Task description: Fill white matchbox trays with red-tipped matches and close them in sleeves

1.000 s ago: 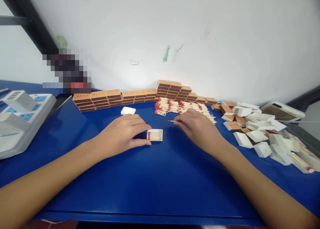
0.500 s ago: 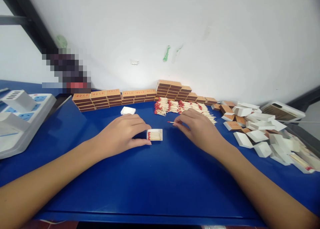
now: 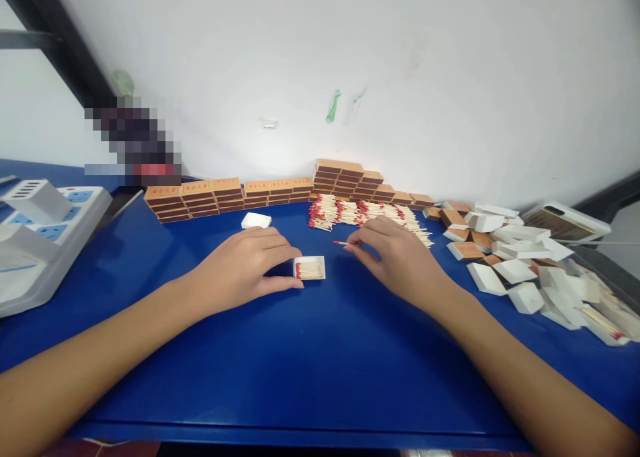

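On the blue table, a small white matchbox tray holds a layer of red-headed matches, heads to the left. My left hand grips the tray's left end between thumb and fingers. To its right, my right hand pinches a single match, its red head pointing left, apart from the tray. Just beyond my right hand spreads a pile of loose matches. Another white tray lies behind my left hand.
Stacked orange-brown matchboxes line the wall. At right lies a heap of white trays and box sleeves, beside a white-edged box. A white power strip with plugs stands on the left. The blue table has its front edge near me.
Almost nothing differs. Both hands keep their places, and the match in my right hand has barely shifted left.
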`<action>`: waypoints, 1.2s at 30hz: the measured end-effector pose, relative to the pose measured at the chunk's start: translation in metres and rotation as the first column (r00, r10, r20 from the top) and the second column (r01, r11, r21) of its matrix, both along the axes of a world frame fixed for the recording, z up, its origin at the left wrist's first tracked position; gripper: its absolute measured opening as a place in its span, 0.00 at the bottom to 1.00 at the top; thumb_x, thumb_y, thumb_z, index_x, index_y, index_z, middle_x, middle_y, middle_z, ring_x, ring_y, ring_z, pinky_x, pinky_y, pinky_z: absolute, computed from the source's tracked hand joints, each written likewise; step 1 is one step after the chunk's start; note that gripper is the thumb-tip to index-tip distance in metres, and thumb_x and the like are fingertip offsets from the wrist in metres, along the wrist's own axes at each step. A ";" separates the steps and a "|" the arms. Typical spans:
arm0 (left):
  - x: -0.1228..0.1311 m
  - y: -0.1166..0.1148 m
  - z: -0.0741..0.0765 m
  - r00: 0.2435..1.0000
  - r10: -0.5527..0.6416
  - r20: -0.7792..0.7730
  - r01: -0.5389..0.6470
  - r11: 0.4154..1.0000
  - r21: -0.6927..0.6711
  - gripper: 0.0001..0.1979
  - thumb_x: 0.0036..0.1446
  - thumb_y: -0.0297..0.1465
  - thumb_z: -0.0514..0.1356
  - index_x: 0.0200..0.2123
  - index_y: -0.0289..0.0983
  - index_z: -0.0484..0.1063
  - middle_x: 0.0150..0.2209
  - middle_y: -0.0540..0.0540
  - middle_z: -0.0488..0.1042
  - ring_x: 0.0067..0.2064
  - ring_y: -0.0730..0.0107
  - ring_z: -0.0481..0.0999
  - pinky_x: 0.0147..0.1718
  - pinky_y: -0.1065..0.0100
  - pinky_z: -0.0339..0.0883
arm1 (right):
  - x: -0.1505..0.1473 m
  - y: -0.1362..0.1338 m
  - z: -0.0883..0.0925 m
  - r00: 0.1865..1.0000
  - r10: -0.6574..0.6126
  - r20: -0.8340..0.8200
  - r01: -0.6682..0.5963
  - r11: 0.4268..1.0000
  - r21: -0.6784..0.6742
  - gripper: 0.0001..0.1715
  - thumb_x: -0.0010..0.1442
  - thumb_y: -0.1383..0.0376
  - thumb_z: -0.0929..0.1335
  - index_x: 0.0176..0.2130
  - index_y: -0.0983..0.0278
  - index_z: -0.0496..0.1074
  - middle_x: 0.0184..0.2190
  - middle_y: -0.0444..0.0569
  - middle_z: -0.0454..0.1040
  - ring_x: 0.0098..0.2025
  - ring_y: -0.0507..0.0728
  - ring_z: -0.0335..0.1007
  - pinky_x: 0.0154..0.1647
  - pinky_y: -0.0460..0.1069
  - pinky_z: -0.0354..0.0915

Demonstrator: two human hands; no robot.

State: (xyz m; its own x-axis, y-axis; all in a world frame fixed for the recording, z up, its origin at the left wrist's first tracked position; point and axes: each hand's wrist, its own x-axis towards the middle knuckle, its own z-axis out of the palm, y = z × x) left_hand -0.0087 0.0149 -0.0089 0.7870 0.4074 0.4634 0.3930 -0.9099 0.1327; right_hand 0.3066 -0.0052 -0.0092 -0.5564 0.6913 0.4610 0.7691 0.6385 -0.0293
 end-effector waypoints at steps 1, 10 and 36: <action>0.000 0.000 0.000 1.000 0.001 -0.005 -0.001 1.000 0.001 0.17 0.70 0.42 0.68 0.52 0.35 0.81 0.45 0.43 0.85 0.45 0.59 0.83 0.46 0.60 0.75 | 0.000 0.000 -0.001 1.000 -0.001 0.001 0.001 1.000 -0.003 0.09 0.76 0.66 0.67 0.42 0.63 0.77 0.36 0.53 0.77 0.41 0.62 0.73 0.42 0.57 0.69; 0.001 0.000 0.000 1.000 -0.004 -0.015 0.003 1.000 -0.013 0.16 0.70 0.41 0.69 0.52 0.35 0.81 0.45 0.42 0.85 0.45 0.59 0.83 0.47 0.60 0.74 | 0.000 0.001 -0.001 1.000 -0.014 -0.011 0.014 1.000 -0.022 0.09 0.76 0.66 0.68 0.42 0.63 0.77 0.36 0.53 0.77 0.41 0.62 0.73 0.42 0.56 0.68; -0.001 0.001 -0.002 1.000 -0.013 -0.004 0.013 1.000 0.004 0.17 0.71 0.42 0.68 0.52 0.35 0.81 0.45 0.42 0.85 0.45 0.59 0.83 0.47 0.59 0.75 | -0.001 0.000 -0.001 1.000 -0.011 -0.002 0.011 0.999 -0.042 0.08 0.75 0.66 0.68 0.42 0.61 0.77 0.36 0.53 0.79 0.40 0.62 0.74 0.41 0.55 0.68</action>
